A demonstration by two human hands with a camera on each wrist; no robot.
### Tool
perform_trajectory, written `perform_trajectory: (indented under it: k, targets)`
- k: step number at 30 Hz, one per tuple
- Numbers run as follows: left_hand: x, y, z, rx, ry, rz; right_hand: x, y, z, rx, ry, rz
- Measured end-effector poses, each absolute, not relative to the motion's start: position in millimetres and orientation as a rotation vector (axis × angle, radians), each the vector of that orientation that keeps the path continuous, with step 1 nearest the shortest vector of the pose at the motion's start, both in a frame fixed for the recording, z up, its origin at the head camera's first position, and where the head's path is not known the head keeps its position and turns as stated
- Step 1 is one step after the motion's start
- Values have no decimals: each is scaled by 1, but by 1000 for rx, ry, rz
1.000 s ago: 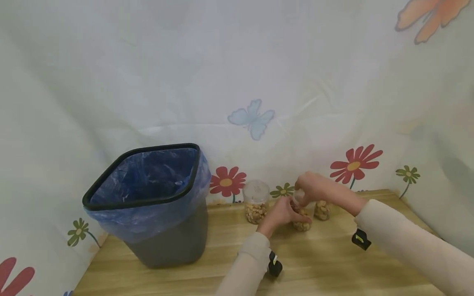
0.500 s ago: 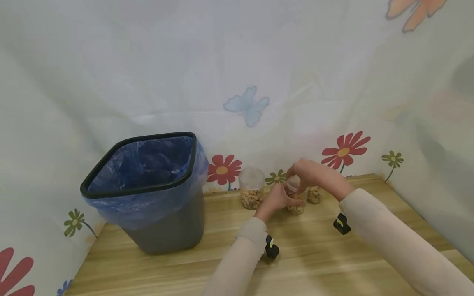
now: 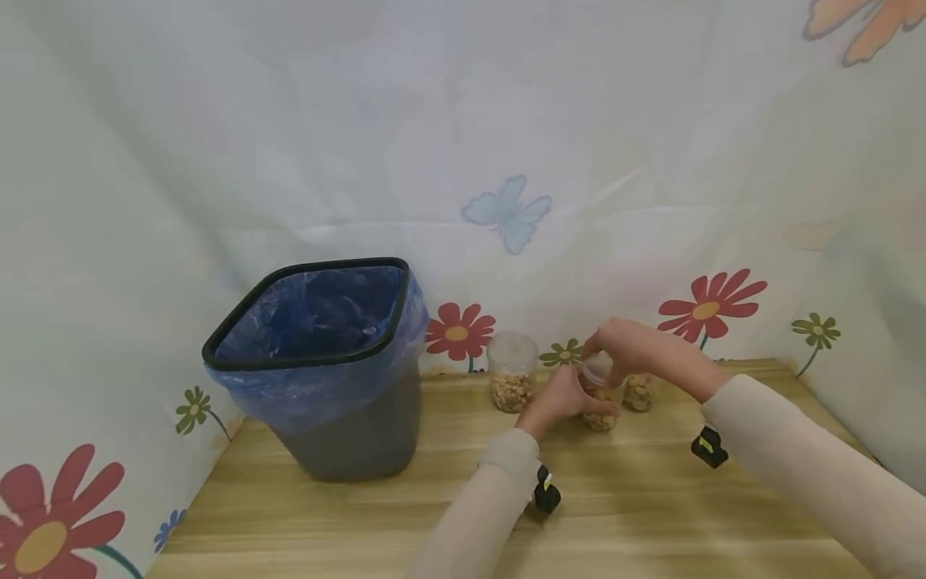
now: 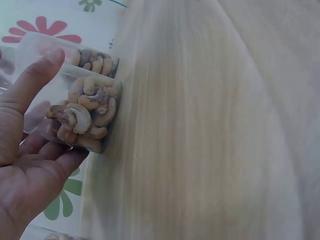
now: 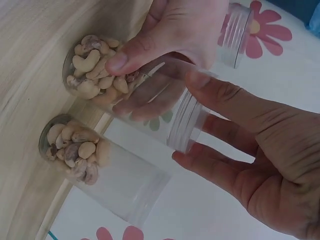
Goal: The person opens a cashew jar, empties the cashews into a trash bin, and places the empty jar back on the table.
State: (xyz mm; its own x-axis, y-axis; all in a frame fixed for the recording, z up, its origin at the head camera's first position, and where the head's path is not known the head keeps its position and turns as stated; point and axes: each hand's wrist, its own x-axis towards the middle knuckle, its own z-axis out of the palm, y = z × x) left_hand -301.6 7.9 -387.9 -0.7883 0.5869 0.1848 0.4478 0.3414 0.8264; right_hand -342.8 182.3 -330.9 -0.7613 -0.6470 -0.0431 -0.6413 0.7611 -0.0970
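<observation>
Together, both hands grip a clear, ribbed-lidded cashew jar.

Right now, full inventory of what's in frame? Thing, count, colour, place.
jars of cashews: 3, clear plastic, back of the table; held jar in the middle, far jar to its right, lidded jar to its left
lid: 1, clear, on the held jar
bin: 1, dark grey with blue liner, left on the table
table: 1, light wood
backdrop: 1, white with flowers and butterflies, behind the table
left hand: grips the held jar's body
right hand: fingers round the lid
sleeves: 2, beige
wrist cameras: 2, black
</observation>
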Motion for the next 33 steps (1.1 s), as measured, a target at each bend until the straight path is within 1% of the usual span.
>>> perform_trajectory:
  k: [2, 3, 4, 5, 8, 13, 19, 26, 29, 33]
  targets:
    - [-338, 29, -437, 811, 2524, 1357, -340, 186, -333, -1076, 2874, -113]
    - [-349, 36, -456, 761, 2549, 1368, -340, 186, -335, -1087, 2871, -100]
    - [-353, 35, -458, 749, 2535, 1378, -340, 185, -334, -1095, 2876, -89]
    - [-361, 35, -467, 740, 2534, 1393, -341, 183, -334, -1096, 2875, -86]
    - [-365, 29, -473, 731, 2489, 1432, -343, 178, -334, -1093, 2852, -49]
    - [-364, 30, -469, 784, 2487, 1479, -342, 179, -331, -1045, 2869, -30]
    - [-366, 33, -469, 820, 2498, 1383, -336, 187, -332, -1127, 2890, -37]
    - [-365, 17, -465, 847, 2449, 1324, -333, 184, -338, -1211, 2853, -91]
    - [-364, 13, -465, 898, 2413, 1297, -331, 187, -341, -1221, 2796, -114]
    - [-363, 10, -467, 900, 2365, 1346, -330, 186, -341, -1170, 2804, -198]
